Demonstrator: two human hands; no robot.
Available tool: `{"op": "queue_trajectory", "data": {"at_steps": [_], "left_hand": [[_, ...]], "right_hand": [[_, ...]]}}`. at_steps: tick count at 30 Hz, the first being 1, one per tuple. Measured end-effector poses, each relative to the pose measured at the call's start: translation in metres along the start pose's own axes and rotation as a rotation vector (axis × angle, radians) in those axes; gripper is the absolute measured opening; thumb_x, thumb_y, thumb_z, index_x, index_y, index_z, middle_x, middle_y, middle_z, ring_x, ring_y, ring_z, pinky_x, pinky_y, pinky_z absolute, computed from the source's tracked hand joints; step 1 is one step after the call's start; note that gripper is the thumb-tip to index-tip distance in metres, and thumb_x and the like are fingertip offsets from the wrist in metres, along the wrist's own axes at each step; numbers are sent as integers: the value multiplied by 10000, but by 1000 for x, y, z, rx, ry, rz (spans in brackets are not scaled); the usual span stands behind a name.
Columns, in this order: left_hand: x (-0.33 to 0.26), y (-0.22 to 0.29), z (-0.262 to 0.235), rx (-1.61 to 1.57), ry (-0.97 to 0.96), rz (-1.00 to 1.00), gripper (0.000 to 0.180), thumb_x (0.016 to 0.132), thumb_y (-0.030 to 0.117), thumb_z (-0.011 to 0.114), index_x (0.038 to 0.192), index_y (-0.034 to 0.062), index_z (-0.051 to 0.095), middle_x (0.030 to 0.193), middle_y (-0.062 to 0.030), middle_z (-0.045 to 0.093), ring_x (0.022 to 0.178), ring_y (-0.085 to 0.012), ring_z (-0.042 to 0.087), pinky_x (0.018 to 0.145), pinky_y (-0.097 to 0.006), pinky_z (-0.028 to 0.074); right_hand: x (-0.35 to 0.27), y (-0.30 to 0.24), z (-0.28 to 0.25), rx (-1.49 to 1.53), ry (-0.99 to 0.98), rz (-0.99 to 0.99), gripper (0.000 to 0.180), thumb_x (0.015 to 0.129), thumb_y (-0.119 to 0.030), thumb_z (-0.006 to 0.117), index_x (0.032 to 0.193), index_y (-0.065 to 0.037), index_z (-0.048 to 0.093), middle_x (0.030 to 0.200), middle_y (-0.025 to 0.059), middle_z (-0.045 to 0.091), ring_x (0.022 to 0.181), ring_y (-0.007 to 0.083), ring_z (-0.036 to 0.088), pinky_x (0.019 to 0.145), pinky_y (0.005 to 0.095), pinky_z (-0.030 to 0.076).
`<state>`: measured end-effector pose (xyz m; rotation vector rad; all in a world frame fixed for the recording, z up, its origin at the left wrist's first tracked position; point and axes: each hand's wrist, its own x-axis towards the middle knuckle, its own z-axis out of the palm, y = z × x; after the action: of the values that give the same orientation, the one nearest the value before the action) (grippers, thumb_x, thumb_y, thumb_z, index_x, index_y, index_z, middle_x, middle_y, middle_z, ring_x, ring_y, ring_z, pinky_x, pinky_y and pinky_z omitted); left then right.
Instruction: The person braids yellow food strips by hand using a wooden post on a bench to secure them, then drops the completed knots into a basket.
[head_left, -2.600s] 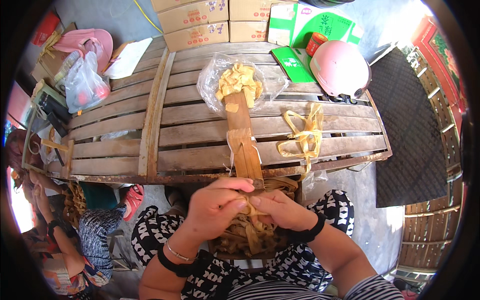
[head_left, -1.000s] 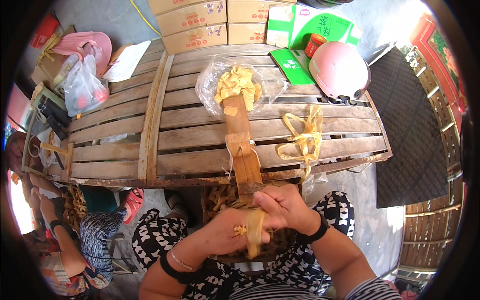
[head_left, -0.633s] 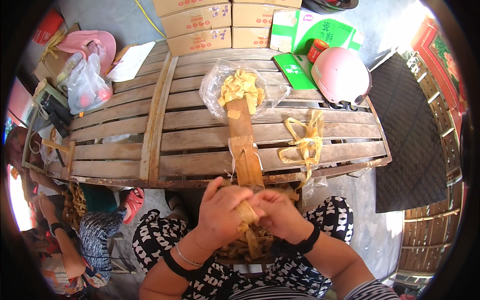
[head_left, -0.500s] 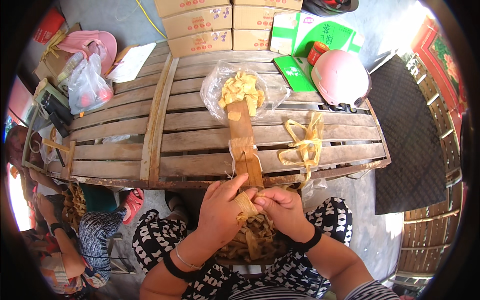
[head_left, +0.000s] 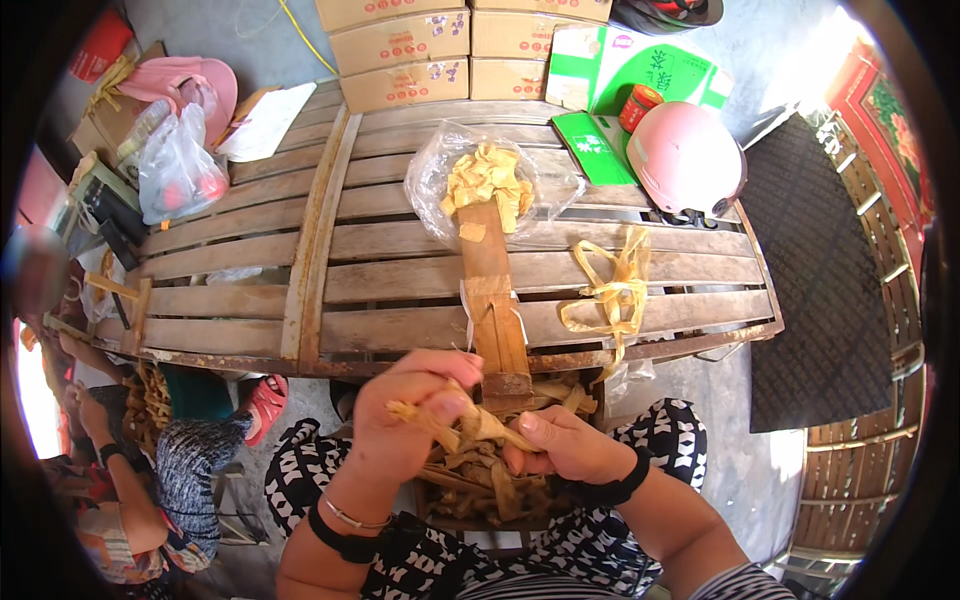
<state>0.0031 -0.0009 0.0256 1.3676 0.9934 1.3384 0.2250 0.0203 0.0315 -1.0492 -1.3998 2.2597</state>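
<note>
A tan strip of dried leaf [head_left: 470, 425] is gripped between both hands above the lap, over a heap of similar dried tan strips [head_left: 490, 480]. The left hand [head_left: 415, 410] is closed round one end; the right hand [head_left: 565, 445] is pinched shut on the other. The step is judged to be folding or twisting the strip. A firm pull, with tension kept, appears required next. A narrow wooden board [head_left: 492, 300] lies on the slatted wooden table [head_left: 300, 270] ahead.
</note>
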Motion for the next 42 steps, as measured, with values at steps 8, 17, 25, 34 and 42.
{"op": "queue_trajectory", "data": {"at_steps": [8, 17, 25, 34, 42], "left_hand": [[-1, -17, -1, -362, -78, -460, 201, 879, 92, 688, 1043, -17, 647, 790, -59, 653, 609, -115, 597, 538, -226, 471], [0, -39, 5, -452, 148, -475, 96, 901, 48, 661, 986, 16, 629, 728, -49, 613, 549, -92, 537, 496, -221, 421], [13, -108, 1, 43, 265, -367, 157, 933, 146, 651, 1000, 6, 629, 757, -45, 608, 577, -95, 512, 528, -231, 411], [-4, -42, 17, 114, 152, -278, 170, 947, 106, 592, 978, -51, 649, 837, -62, 655, 786, -117, 598, 728, -243, 478], [-25, -23, 22, 36, -552, -446, 108, 855, 113, 672, 889, 11, 685, 782, -34, 665, 745, -135, 640, 627, -249, 487]], "right_hand": [[8, 4, -1, 250, -5, 107, 530, 997, -524, 470, 816, -49, 622, 555, -56, 383, 463, 59, 292, 444, 229, 203], [24, 12, -18, -212, 392, -262, 242, 917, -261, 711, 880, -38, 623, 666, -33, 554, 601, 25, 463, 511, 186, 368], [61, 17, -28, -1018, 837, -621, 189, 834, -135, 779, 862, -26, 627, 658, 37, 622, 563, 85, 562, 509, 233, 450], [39, 15, 7, -975, 562, -922, 170, 825, -101, 710, 988, -96, 659, 796, 83, 671, 630, 264, 650, 539, 332, 515], [37, 24, 16, -708, 286, -1128, 96, 882, -100, 601, 967, -69, 635, 707, 100, 637, 577, 299, 623, 514, 361, 498]]}}
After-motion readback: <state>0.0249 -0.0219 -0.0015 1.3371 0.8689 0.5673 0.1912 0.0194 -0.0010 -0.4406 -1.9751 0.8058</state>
